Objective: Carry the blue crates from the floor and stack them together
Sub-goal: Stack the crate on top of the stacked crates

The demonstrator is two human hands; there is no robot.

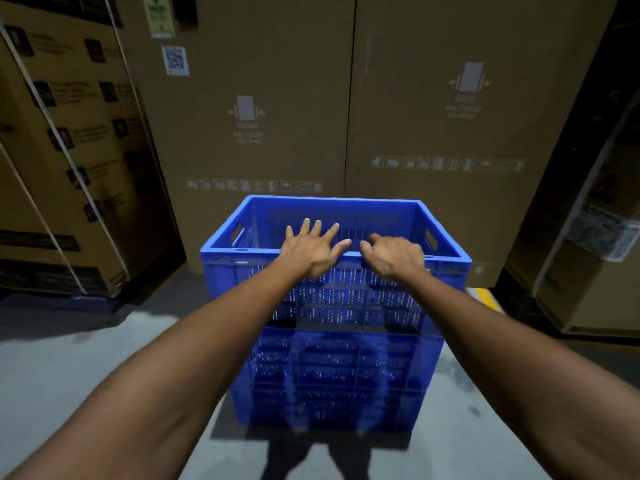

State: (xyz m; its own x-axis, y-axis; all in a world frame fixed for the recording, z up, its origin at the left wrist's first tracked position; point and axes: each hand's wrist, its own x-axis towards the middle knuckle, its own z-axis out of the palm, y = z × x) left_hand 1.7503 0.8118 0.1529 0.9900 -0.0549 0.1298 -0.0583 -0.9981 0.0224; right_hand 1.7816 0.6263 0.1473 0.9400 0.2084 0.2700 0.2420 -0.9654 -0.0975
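Note:
A stack of blue perforated crates stands on the grey floor in front of me. The top crate [446, 258] is open and looks empty, with handle slots in both side walls; a lower crate [329, 375] sits under it. My left hand [313, 249] lies flat on the near rim of the top crate, fingers spread over the edge and gripping nothing. My right hand [393, 254] rests on the same rim just to the right, its fingers curled down over the edge.
Tall cardboard cartons [346, 109] form a wall directly behind the stack. Strapped cartons [65, 150] stand at the left and more boxes [588, 254] at the right. A yellow floor marking [483, 296] shows at the crate's right.

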